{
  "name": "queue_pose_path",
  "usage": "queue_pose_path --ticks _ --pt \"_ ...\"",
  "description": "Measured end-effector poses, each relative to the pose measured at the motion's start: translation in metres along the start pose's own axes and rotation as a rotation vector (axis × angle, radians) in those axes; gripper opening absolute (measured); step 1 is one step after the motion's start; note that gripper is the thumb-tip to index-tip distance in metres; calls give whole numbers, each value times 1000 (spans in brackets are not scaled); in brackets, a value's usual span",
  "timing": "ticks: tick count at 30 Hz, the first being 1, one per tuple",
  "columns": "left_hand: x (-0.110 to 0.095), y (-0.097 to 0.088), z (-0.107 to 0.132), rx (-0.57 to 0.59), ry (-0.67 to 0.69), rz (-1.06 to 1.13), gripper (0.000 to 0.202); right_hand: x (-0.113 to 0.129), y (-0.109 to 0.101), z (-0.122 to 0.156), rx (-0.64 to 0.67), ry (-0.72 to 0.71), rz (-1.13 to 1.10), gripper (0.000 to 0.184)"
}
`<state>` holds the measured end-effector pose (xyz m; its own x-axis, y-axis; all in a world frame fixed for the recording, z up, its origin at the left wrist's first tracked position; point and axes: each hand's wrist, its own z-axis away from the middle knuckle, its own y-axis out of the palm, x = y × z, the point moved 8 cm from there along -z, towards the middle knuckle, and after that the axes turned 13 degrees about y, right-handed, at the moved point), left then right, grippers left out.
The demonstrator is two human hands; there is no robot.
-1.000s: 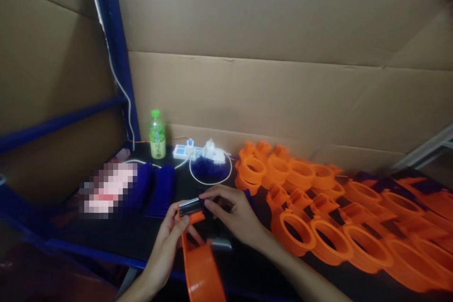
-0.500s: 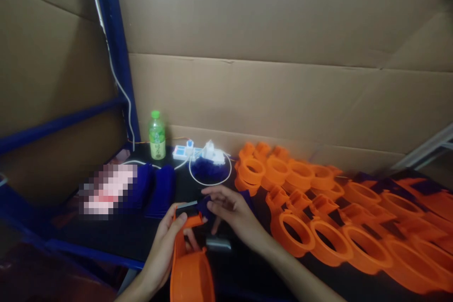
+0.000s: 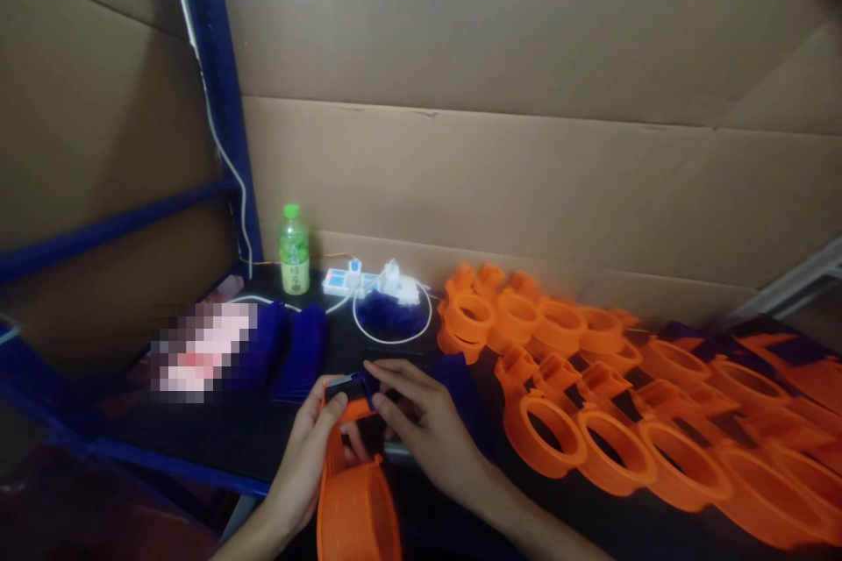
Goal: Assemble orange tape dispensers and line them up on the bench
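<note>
Head camera: the left hand (image 3: 308, 443) and right hand (image 3: 427, 434) nearly meet above the black tabletop (image 3: 197, 447).
Left grip: grasping an orange frame (image 3: 355, 508), thumb on its narrow end and fingers beneath, apparently to steady that end and face it toward the right hand.
Orange frame: narrow end between the hands; its broad ring hangs below the left fingers, seemingly out of the fingertips' way.
Toothed strip (image 3: 342, 382): along the narrow end, just beyond the left thumb.
Right grip: thumb and fingertips pinching a small dark-blue piece (image 3: 369, 386) at the strip's end, probably for fine control; blur leaves unclear whether it sits over the teeth or only touches.
Orange rows (image 3: 622, 478): right of the right hand, lined up, likely for easy reach.
Blue stacks (image 3: 303, 355): beyond the left hand; flat blue pieces (image 3: 470, 399) also lie just behind the right.
Bottle (image 3: 295, 254), power strip (image 3: 338, 282): well beyond both hands, presumably leaving working room.
</note>
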<state>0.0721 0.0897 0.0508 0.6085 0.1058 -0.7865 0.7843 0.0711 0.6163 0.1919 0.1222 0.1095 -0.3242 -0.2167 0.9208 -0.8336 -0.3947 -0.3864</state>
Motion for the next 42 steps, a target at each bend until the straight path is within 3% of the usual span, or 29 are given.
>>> queue_pose_path --ticks 4,10,15,32,42 --pt "2 -2 -1 9 3 -30 27 4 -2 0 36 -9 46 46" --pt "4 -6 0 -4 -3 -26 25 20 -15 0 63 -105 74 34" --pt "5 -5 -1 20 -1 -18 25 27 -13 3 133 -204 178 32" --pt "10 -4 4 33 -63 -26 29 16 -11 1 52 -132 88 28" --pt "0 1 9 120 0 -154 26 20 -11 7 92 -159 141 30"
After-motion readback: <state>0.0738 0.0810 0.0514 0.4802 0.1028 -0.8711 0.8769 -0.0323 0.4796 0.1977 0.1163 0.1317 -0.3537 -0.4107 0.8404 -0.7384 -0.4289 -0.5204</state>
